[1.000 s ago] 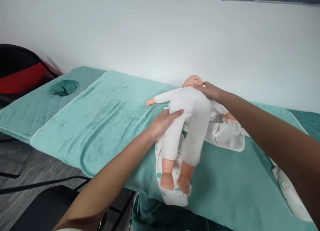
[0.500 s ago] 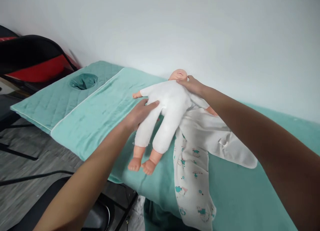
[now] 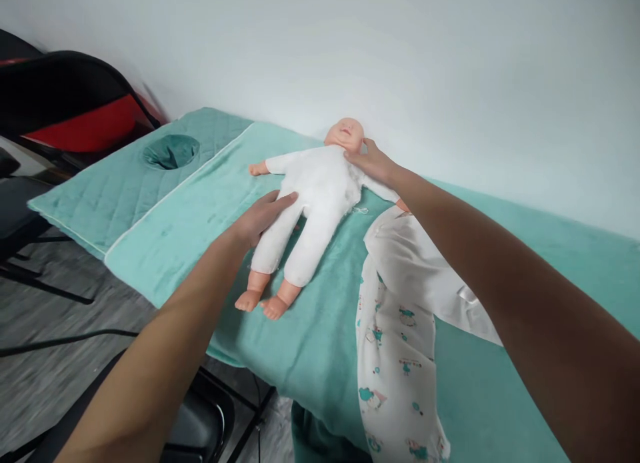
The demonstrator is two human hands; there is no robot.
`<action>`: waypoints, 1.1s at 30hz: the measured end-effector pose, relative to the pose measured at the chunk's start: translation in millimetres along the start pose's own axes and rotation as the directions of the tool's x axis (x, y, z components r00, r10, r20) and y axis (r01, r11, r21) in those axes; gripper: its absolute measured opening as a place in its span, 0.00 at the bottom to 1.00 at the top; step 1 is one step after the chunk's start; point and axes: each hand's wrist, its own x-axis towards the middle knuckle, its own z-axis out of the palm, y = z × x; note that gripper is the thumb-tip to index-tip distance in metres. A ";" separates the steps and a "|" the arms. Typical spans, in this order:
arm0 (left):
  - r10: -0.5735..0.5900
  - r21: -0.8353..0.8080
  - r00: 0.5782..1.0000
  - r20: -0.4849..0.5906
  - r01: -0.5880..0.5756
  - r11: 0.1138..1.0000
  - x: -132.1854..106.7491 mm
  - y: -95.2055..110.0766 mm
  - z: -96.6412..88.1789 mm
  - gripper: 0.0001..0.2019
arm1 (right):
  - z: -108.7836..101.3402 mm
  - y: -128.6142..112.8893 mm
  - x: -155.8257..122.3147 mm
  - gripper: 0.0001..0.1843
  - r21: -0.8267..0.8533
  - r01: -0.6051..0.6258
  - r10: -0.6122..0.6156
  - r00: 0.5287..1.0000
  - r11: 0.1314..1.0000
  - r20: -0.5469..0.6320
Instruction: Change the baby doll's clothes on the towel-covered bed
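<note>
A baby doll [image 3: 320, 189] with a white cloth body lies face up on the green bed cover. My left hand [image 3: 265, 213] grips its hip, thumb on the front and the fingers partly hidden at the side. At the neck and shoulder, my right hand [image 3: 371, 161] holds the doll, its thumb on the chest and a finger beside the head. Loose white fluff shows along the body's side. Right of the doll lies a baby garment [image 3: 397, 356], white with a printed leg that reaches over the front edge; my right forearm covers part of it.
The massage bed [image 3: 120, 176] stands against a white wall [image 3: 400, 63] and has a round face hole [image 3: 171, 151] at its left end. Black and red chairs [image 3: 75, 109] stand at the left. Another black chair [image 3: 205, 416] is near the bed's front edge.
Both hands have shifted the doll left, away from the garment. More of its head and side now shows, and a gap of green cover has opened between doll and garment.
</note>
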 end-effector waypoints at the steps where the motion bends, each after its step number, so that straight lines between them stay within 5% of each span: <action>1: -0.016 0.012 1.000 0.002 0.016 1.000 0.1 -1.2 -0.7 0.29 | -7.5 9.3 -5.3 0.40 -0.042 -0.036 0.036 0.999 0.998 0.010; 3: -0.040 0.100 0.997 -0.065 0.046 0.994 -1.6 -0.1 -0.7 0.30 | -27.3 32.8 -21.7 0.36 -0.115 -0.118 0.121 0.992 0.986 0.019; 5: 0.066 0.302 0.968 -0.242 0.011 0.953 -8.6 4.7 4.6 0.27 | -50.9 61.6 -46.2 0.34 -0.113 -0.191 0.191 0.981 0.975 -0.012; 7: 0.349 0.537 0.857 -0.380 -0.103 0.837 -24.7 10.0 19.7 0.23 | -75.5 91.2 -78.0 0.33 -0.083 -0.254 0.238 0.958 0.964 -0.160; 9: 0.574 0.668 0.751 -0.326 -0.247 0.702 -50.3 11.0 46.0 0.17 | -98.9 115.7 -113.4 0.31 -0.188 -0.280 0.212 0.925 0.942 -0.315; 10: 0.577 0.665 0.780 -0.244 -0.299 0.684 -65.1 8.4 62.4 0.13 | -109.4 124.6 -130.8 0.30 -0.264 -0.284 0.191 0.925 0.922 -0.330; 12: 0.398 0.631 0.915 0.066 -0.347 0.694 -93.4 -3.8 98.1 0.16 | -126.8 134.4 -161.6 0.27 -0.397 -0.297 0.184 0.937 0.868 -0.299; 14: 0.243 0.634 0.941 0.237 -0.339 0.695 -113.9 -22.8 132.4 0.22 | -139.0 135.1 -185.0 0.24 -0.494 -0.283 0.207 0.957 0.822 -0.205; 19: 0.175 0.687 0.960 0.220 -0.280 0.671 -126.9 -59.8 194.1 0.21 | -151.0 117.4 -226.9 0.14 -0.546 -0.258 0.246 0.964 0.797 -0.095; 23: 0.182 0.652 0.952 0.248 -0.303 0.695 -140.5 -62.7 215.2 0.11 | -155.0 94.0 -272.2 0.09 -0.584 -0.140 0.014 0.976 0.800 -0.216; 29: 0.304 0.387 0.882 0.361 -0.438 0.811 -213.0 -36.3 226.3 0.11 | -193.8 30.8 -332.1 0.09 -0.675 -0.039 -0.259 0.906 0.736 -0.335; 33: 0.501 0.286 0.835 0.228 -0.549 0.785 -263.4 -4.4 230.1 0.12 | -236.0 -14.7 -348.8 0.07 -0.681 -0.054 -0.344 0.832 0.731 -0.435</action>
